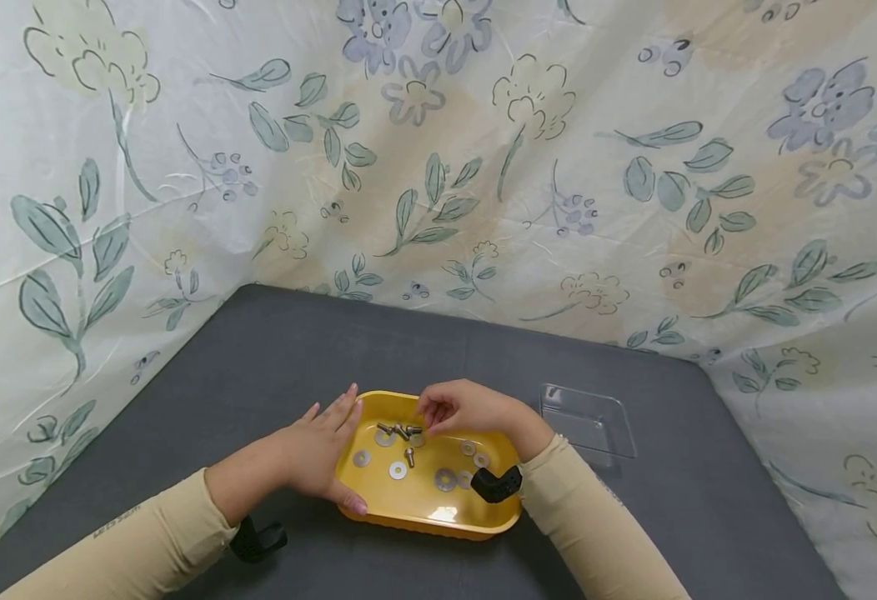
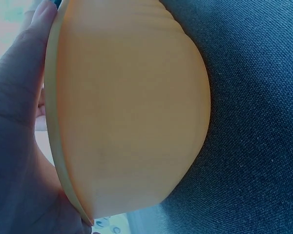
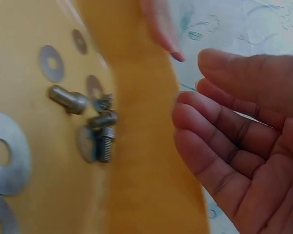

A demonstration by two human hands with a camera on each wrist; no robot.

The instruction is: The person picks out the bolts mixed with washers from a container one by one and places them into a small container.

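Note:
A yellow tray (image 1: 408, 508) holds small metal screws (image 1: 409, 457) and flat washers (image 1: 445, 479). My left hand (image 1: 317, 454) lies along its left side, fingers spread and thumb at the near corner. In the left wrist view that hand (image 2: 14, 112) rests against the rim of the tray (image 2: 127, 112). Over the far side hovers my right hand (image 1: 468, 408), its fingers loosely bent. The right wrist view shows nothing between thumb and fingers of the right hand (image 3: 244, 131). Several screws (image 3: 105, 119) lie bunched beside the tray's far wall, among washers (image 3: 52, 63).
A clear plastic box (image 1: 588, 421) stands on the dark table (image 1: 318, 342), to the right of the tray. Floral cloth (image 1: 438, 167) hangs behind and along both sides of the table. Black wrist mounts (image 1: 497, 483) sit on the sleeves.

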